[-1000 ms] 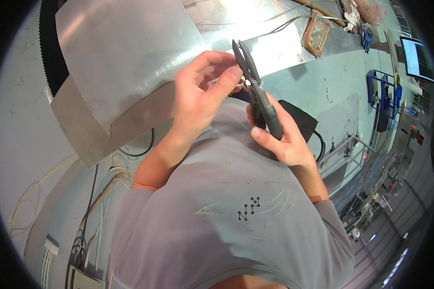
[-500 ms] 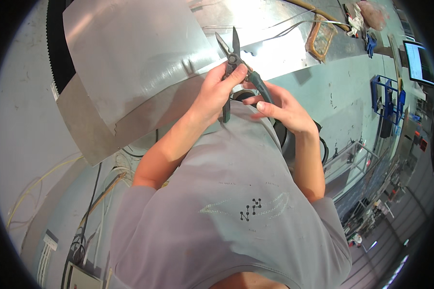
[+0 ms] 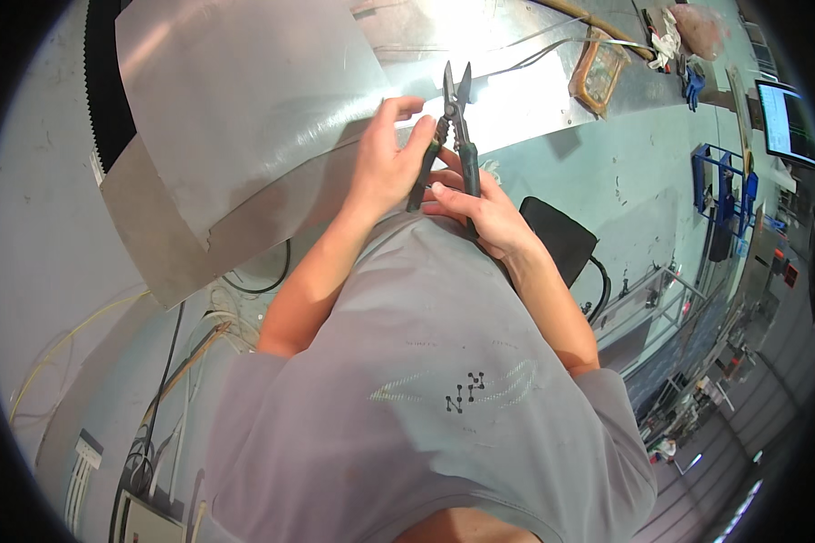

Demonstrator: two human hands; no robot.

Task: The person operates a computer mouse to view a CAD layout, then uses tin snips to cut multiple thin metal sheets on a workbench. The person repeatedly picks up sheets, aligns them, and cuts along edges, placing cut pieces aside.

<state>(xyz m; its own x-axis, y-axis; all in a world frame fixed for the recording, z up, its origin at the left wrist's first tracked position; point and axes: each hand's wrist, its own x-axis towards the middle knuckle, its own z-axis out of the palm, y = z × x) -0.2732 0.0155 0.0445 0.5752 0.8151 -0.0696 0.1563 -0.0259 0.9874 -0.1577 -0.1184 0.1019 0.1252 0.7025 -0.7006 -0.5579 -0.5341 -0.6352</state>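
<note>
A pair of metal snips (image 3: 452,110) with dark green handles stands in front of me, blades pointing away and slightly parted. My right hand (image 3: 482,206) is closed around its right handle, the thumb across the lower part and the fingers partly hidden behind. Beside the left handle is my left hand (image 3: 388,161), fingers apart and thumb against or very near the handle; it does not grip the tool. Just beyond both hands lies a large grey metal sheet (image 3: 254,100) on the workbench (image 3: 539,113).
An amber, frame-shaped object (image 3: 599,74) and thin strips (image 3: 552,50) lie on the bench at the far right. A black seat-like pad (image 3: 560,240) is beside my right forearm. Cables (image 3: 163,362) run on the floor at left. A monitor (image 3: 786,122) and a blue rack (image 3: 724,185) stand right.
My left hand has loosened from the snips and spread its fingers. My right hand has moved left and closed on the right handle. The snips have turned more upright, their blades closer together.
</note>
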